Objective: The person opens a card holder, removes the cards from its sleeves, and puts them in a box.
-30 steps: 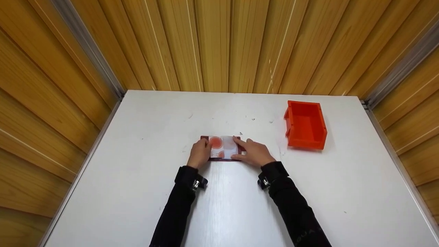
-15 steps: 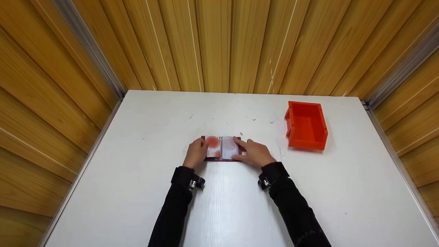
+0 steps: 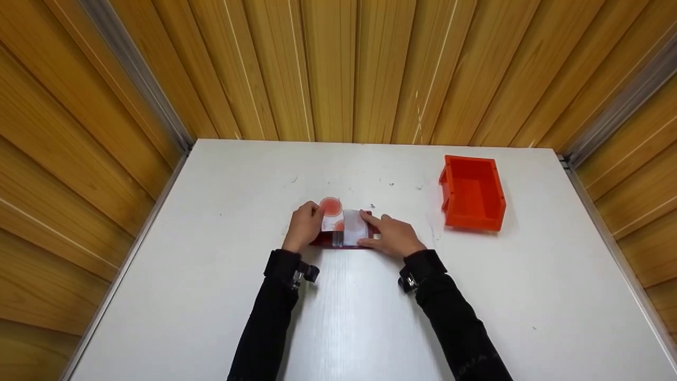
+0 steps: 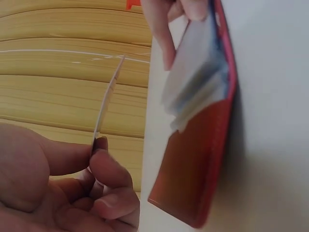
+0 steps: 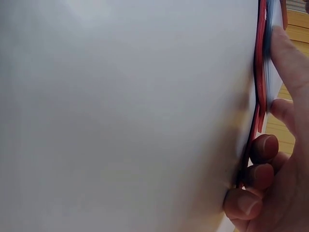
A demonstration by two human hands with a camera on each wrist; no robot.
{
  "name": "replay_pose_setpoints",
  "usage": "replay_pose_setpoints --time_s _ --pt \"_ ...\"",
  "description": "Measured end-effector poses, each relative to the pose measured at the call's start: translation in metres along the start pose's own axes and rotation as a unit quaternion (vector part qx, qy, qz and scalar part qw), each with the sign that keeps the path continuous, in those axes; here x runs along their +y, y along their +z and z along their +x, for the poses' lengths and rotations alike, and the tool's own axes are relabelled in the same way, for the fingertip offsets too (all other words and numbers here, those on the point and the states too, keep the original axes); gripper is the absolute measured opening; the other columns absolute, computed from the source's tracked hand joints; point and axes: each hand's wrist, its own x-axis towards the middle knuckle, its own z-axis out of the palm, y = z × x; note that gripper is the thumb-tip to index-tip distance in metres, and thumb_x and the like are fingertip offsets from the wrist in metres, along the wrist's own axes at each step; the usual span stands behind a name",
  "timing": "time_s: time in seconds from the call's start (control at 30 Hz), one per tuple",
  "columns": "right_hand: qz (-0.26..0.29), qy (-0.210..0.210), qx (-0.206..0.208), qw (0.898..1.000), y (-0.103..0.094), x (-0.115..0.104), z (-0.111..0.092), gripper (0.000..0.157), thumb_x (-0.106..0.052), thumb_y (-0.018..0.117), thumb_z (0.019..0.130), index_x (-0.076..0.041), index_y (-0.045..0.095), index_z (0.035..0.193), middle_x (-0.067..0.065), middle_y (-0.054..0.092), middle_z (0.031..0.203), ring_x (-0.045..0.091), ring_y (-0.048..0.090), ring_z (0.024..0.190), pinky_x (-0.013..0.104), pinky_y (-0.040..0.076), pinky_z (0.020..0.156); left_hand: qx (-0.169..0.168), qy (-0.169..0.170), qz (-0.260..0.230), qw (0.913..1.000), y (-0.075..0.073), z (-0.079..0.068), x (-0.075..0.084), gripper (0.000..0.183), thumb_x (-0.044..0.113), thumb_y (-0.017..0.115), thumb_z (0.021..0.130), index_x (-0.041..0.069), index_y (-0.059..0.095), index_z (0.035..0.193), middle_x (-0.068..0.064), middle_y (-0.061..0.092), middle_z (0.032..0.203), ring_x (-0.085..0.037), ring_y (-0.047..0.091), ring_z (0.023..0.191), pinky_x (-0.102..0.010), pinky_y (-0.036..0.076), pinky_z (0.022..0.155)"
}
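Between thumb and fingers, my left hand (image 3: pixel 304 226) pinches a thin white card (image 3: pixel 331 207) printed with red circles. In the left wrist view the card (image 4: pixel 107 99) is edge-on and apart from the card holder. The dark red card holder (image 3: pixel 323 239) lies spread on the table, its clear sleeves (image 4: pixel 195 63) fanned up. My right hand (image 3: pixel 394 234) grips its right side. In the right wrist view, thumb and a finger press the stacked sleeves while the other fingers (image 5: pixel 260 176) curl at the cover's edge.
An orange-red open bin (image 3: pixel 473 193) stands at the back right of the white table (image 3: pixel 238 211). Yellow wood-look panels (image 3: pixel 328 69) wall in the back and both sides.
My left hand has shifted slightly left, then away from me, bringing the card up off the holder and baring its dark red left cover. The right hand has stayed in place.
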Motion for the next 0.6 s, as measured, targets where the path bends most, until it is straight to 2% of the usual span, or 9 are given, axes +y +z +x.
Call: replay_pose_setpoints --time_s 0.23,0.6 --pt "0.005 -0.002 0.011 1.0 0.0 0.0 -0.001 0.08 -0.063 0.071 0.09 -0.033 0.043 0.159 0.009 0.053 0.092 0.021 0.043 0.073 0.038 0.04 0.07 -0.004 0.021 -0.012 0.9997 -0.003 -0.001 0.013 0.021 0.016 0.055 0.107 0.002 0.06 0.093 -0.001 0.047 0.078 -0.017 0.047 0.077 -0.029 0.038 0.07" --pt "0.005 -0.001 0.007 1.0 0.002 0.001 0.0 0.082 -0.065 0.07 0.089 -0.033 0.041 0.159 0.01 0.055 0.095 0.022 0.046 0.076 0.039 0.044 0.074 -0.004 0.019 -0.038 0.9991 -0.005 -0.004 0.023 0.022 0.019 0.055 0.108 0.005 0.059 0.091 -0.001 0.046 0.076 -0.017 0.046 0.074 -0.028 0.038 0.068"
